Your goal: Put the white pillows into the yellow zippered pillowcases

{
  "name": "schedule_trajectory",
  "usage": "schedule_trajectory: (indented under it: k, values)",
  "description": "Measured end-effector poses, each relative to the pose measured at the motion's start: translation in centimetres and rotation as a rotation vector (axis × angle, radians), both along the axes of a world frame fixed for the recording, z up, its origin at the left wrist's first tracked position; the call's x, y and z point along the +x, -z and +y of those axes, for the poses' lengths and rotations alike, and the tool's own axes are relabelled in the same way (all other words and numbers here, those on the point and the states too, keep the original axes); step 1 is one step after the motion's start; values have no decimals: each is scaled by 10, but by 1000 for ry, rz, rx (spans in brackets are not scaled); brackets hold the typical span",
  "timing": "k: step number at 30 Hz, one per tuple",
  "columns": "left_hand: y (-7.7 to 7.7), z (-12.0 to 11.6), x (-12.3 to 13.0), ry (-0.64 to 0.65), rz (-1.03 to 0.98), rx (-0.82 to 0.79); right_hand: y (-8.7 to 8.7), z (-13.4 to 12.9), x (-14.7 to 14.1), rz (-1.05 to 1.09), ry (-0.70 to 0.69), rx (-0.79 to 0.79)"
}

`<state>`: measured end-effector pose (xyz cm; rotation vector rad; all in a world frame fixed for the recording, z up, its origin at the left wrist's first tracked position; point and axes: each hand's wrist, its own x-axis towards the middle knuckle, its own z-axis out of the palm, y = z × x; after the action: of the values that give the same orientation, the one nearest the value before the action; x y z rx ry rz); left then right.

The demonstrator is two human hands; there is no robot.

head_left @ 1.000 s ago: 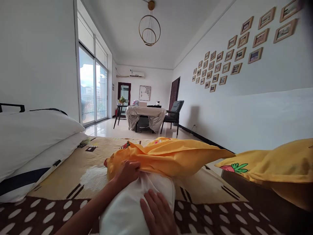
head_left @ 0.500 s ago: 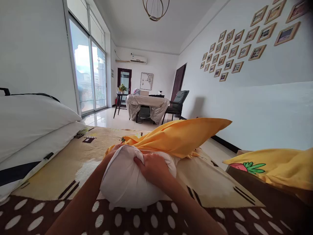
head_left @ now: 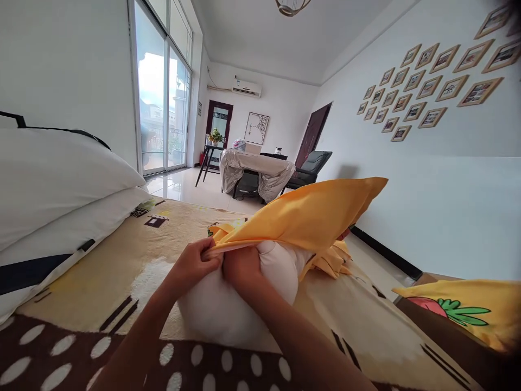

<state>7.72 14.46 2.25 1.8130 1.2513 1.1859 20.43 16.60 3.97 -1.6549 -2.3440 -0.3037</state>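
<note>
A plump white pillow (head_left: 228, 320) lies in front of me, its far end tucked under a yellow pillowcase (head_left: 313, 212). The case's loose corner stands up to the right. My left hand (head_left: 195, 266) is closed on the near edge of the case's opening, at the pillow's left side. My right hand (head_left: 243, 267) reaches under that edge and grips the folded top of the pillow. The cloth and the pillow hide most of the right fingers.
A beige patterned blanket (head_left: 337, 315) with a brown dotted border lies beneath. White pillows (head_left: 61, 184) are stacked at left. Another yellow pillowcase (head_left: 484, 304) with a printed radish rests on a brown box (head_left: 431, 331) at right. Farther off stand a covered table (head_left: 256, 163) and a black chair (head_left: 311, 168).
My left hand has come round to the case's edge and drawn it nearer, over the pillow. My right hand has gone from the pillow's top to under the cloth. The view has shifted left.
</note>
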Motion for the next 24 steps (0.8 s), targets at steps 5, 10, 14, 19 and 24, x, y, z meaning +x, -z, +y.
schedule_trajectory:
  k: [5, 10, 14, 19, 24]
  values:
    - [3, -15, 16, -411, 438, 218, -1, -12, 6, -11, -91, 133]
    - [6, -20, 22, -484, 568, 199, 17, -58, 45, -35, -201, 381]
    - [7, -25, 27, -464, 595, 300, 38, -91, 96, 93, -293, 825]
    - [12, -33, 41, -515, 559, 794, 58, -102, 120, 309, -129, 708]
    - [12, -50, 62, -407, 443, 983, 60, -96, 97, 243, -296, 513]
